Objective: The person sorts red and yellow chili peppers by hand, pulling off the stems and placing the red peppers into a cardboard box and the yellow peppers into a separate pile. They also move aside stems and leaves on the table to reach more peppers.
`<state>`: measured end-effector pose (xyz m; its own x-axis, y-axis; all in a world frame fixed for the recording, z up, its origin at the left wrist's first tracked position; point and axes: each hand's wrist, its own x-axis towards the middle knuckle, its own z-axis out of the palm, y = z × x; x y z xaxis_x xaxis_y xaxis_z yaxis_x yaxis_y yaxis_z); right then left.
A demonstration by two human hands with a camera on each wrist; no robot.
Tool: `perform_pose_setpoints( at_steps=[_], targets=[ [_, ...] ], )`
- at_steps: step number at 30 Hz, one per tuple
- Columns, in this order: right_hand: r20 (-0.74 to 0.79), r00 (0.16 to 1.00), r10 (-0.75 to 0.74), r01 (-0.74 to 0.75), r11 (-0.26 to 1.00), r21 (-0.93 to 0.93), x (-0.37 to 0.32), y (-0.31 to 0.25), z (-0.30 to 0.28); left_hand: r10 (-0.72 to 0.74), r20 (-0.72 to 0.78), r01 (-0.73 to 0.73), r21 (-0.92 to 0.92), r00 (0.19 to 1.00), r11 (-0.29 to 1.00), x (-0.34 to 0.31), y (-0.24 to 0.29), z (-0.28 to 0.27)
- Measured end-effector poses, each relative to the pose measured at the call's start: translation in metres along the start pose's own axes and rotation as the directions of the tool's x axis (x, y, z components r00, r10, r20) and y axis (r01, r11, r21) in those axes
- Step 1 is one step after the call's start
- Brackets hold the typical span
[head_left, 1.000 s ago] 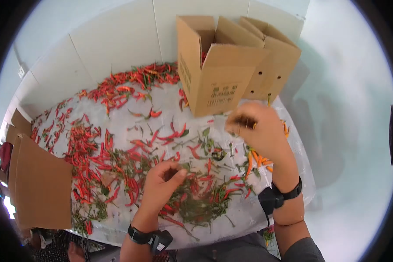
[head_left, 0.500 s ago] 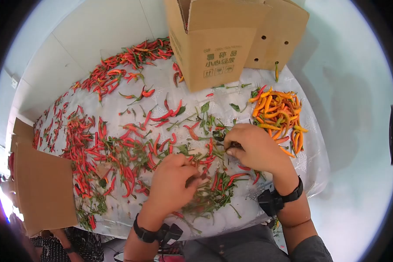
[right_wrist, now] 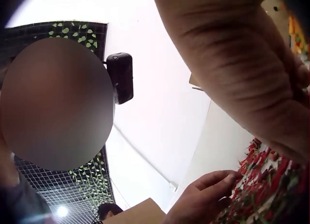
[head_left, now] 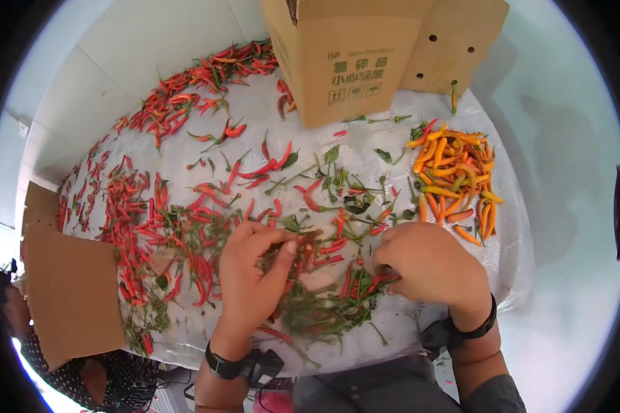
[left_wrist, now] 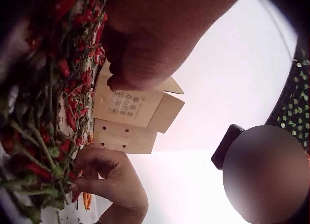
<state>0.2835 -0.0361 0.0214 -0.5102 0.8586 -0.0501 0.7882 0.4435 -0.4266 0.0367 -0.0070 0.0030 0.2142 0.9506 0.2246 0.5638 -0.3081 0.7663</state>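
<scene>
Red chili peppers with green stems lie over a plastic-covered table. My left hand (head_left: 255, 272) is above the near middle of the spread, its thumb and forefinger pinching a dark red chili pepper (head_left: 308, 238). To its right, my right hand (head_left: 434, 265) is low at the edge of a small pile of stems and chilies (head_left: 327, 313). Its fingertips pinch a red chili pepper (head_left: 387, 278), also visible in the left wrist view as a red chili (left_wrist: 75, 195) below the right hand (left_wrist: 109, 178). The right wrist view shows the left hand (right_wrist: 206, 197) with thumb and forefinger together.
A heap of orange peppers (head_left: 455, 172) lies at the right side. Cardboard boxes (head_left: 355, 69) stand at the back, and another carton (head_left: 72, 296) is at the left edge. More red chilies (head_left: 179, 103) are piled along the wall. Another person (head_left: 83, 365) is at the lower left.
My right hand has come down from beside the back box, past the orange heap, to the near pile, and now pinches a red chili. My left hand stays near the middle. The head view has tilted down.
</scene>
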Motion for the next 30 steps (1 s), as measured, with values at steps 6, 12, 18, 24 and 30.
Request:
perform_pose_setpoints(
  at_steps=[6,12,18,24,30],
  targets=[
    [-0.034,0.999,0.0,0.004,0.99,0.139,0.007,-0.003,0.0,0.19,0.08,-0.197,0.099,0.979,0.975,-0.001,0.006,0.001],
    [-0.254,0.954,0.161,-0.087,0.957,0.278,0.016,0.002,-0.008,0.275,0.229,-0.325,0.222,0.934,0.919,-0.002,0.008,0.012],
    [-0.26,0.965,0.023,0.077,0.927,0.368,0.016,0.004,-0.004,0.254,0.289,-0.336,0.283,0.923,0.898,-0.004,0.011,0.012],
    [0.09,0.986,-0.14,0.119,0.97,0.211,0.012,-0.014,0.004,0.226,0.187,-0.27,0.258,0.956,0.928,-0.003,0.006,0.008],
    [0.122,0.991,-0.059,0.044,0.992,0.12,0.02,-0.016,0.009,0.144,0.169,-0.157,0.069,0.975,0.985,-0.003,0.002,-0.001]
  ],
)
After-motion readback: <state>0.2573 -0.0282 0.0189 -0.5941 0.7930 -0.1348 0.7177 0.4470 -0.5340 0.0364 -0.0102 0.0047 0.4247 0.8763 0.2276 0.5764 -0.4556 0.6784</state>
